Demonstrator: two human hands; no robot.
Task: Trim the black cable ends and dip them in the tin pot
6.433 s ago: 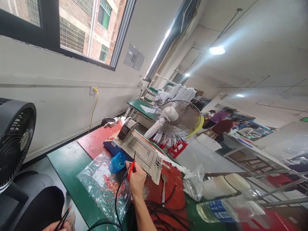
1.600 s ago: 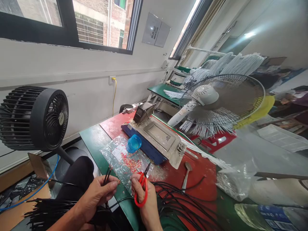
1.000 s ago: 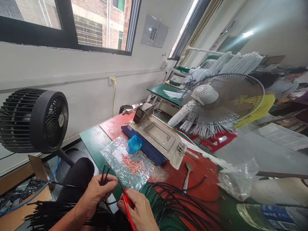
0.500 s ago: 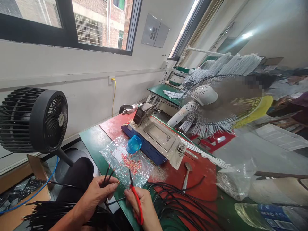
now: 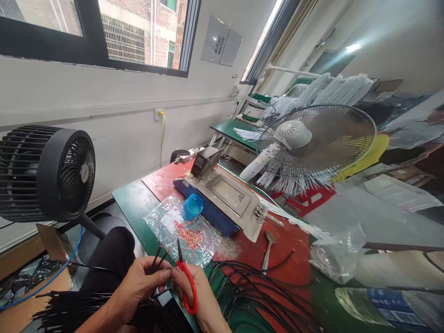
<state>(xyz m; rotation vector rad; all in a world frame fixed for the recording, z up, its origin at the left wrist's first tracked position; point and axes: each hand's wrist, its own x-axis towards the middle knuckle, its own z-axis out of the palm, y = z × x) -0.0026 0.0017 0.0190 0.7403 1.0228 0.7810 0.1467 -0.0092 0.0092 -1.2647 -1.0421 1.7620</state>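
- Two black cable ends (image 5: 157,254) stand at the lower centre, tips up, pinched between the left hand's (image 5: 144,281) thumb and fingers.
- Just beside, the right hand (image 5: 201,291) curls around red-handled scissors (image 5: 190,279), blades upward; whether its fingertips also grip a cable, I cannot tell.
- Many black cables lie bunched at the lower left (image 5: 69,303), more loosely looped at the lower right of centre (image 5: 249,296); which lot is finished cannot be told.
- Red and yellow scraps (image 5: 189,235) lie on a clear bag (image 5: 156,217) mid-frame, suggesting much cutting is done; this pair seems unfinished.
- Farther up, a blue cup (image 5: 192,206) stands by a blue-sided machine (image 5: 225,194), both untouched.
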